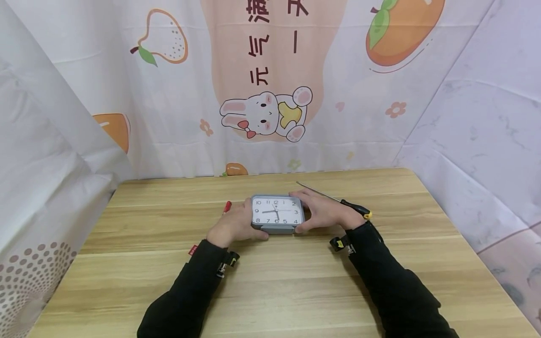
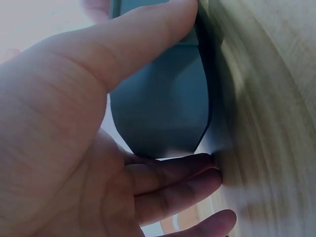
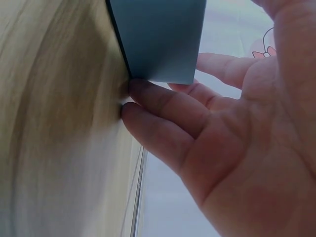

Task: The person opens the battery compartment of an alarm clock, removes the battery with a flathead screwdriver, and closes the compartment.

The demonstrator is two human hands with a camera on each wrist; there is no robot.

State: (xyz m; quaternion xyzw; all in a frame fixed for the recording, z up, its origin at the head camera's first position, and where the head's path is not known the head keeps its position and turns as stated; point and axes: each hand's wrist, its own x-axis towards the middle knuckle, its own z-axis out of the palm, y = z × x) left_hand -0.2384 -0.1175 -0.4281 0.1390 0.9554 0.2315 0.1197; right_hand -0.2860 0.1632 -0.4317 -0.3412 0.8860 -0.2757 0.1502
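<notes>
A grey-blue rectangular alarm clock (image 1: 276,211) with a white face and black numerals sits on the wooden table, its face turned up toward the head camera. My left hand (image 1: 237,222) grips its left end, with the thumb along the near edge. At the opposite end my right hand (image 1: 323,210) holds the clock between thumb and fingers. In the left wrist view the clock's grey side (image 2: 160,98) shows between thumb and fingers. The right wrist view has fingertips (image 3: 163,96) touching the clock's far corner, low by the tabletop.
Behind my right hand lies a screwdriver (image 1: 357,208) with a black and yellow handle and a long thin shaft. A small red object (image 1: 227,207), partly hidden, lies beyond my left hand. A printed curtain (image 1: 169,117) hangs at the table's (image 1: 274,281) back edge.
</notes>
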